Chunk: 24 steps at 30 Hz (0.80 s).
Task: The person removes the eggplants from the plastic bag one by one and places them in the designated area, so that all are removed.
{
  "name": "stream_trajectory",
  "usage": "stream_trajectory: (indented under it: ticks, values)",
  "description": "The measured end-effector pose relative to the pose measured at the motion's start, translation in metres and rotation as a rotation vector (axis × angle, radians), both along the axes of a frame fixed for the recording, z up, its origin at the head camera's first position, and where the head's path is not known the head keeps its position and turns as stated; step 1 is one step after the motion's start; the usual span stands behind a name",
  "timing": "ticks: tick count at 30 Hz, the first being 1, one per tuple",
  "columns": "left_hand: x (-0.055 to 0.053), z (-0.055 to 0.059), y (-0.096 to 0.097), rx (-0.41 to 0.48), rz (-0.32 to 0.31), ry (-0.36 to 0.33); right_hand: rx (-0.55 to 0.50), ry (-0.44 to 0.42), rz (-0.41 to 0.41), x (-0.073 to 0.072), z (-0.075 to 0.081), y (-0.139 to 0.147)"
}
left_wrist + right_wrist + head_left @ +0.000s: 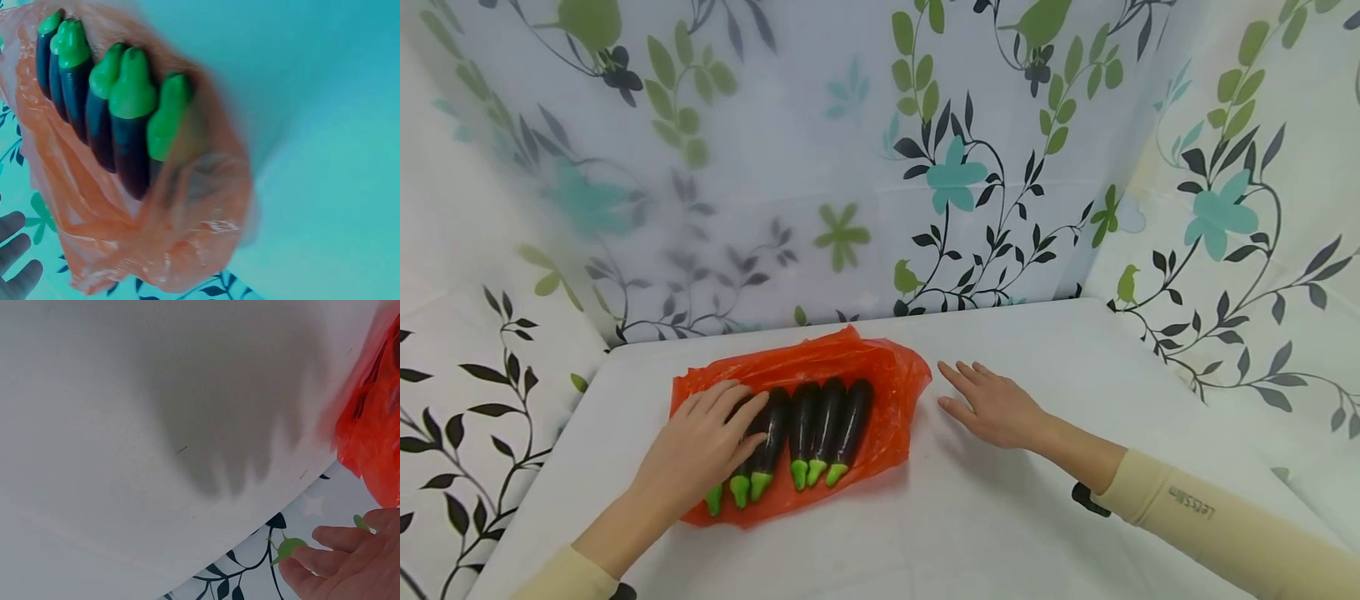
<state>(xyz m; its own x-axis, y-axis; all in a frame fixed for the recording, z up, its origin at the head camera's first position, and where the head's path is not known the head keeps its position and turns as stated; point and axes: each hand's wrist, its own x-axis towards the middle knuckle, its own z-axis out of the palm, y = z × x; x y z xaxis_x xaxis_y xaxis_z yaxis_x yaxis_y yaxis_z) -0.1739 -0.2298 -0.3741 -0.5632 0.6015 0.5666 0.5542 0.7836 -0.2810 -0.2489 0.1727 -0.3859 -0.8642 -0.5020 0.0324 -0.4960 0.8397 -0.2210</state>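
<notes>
Several toy-like eggplants [806,425], glossy and dark with bright green caps, lie side by side on a spread red plastic bag [887,433]. My left hand [703,437] is over the bag's left end, fingers extended, and hides part of the leftmost eggplants in the head view. In the left wrist view its fingers [19,253] show apart from the bag, holding nothing. To the right of the bag hovers my right hand [992,407], fingers spread. Its shadow falls on the tabletop in the right wrist view, where the bag's edge [375,437] shows at the right.
The white-covered table [985,533] extends around the bag on all sides. Behind it hangs a curtain [820,167] printed with leaves and birds, and similar cloth [1262,275] closes off both sides.
</notes>
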Motion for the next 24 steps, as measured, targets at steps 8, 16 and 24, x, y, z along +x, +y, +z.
stream_trajectory:
  ticks: [8, 16, 24]
  values:
    - [0.011, -0.008, -0.015, 0.023, 0.053, -0.035, -0.010, -0.024, -0.005, -0.002, -0.004, 0.001]
    - [0.021, -0.013, -0.019, 0.016, 0.114, -0.127, -0.049, -0.026, -0.023, 0.000, 0.002, 0.000]
    - [0.031, -0.012, -0.017, 0.015, 0.213, -0.189, -0.199, 0.010, -0.045, 0.006, 0.024, -0.008]
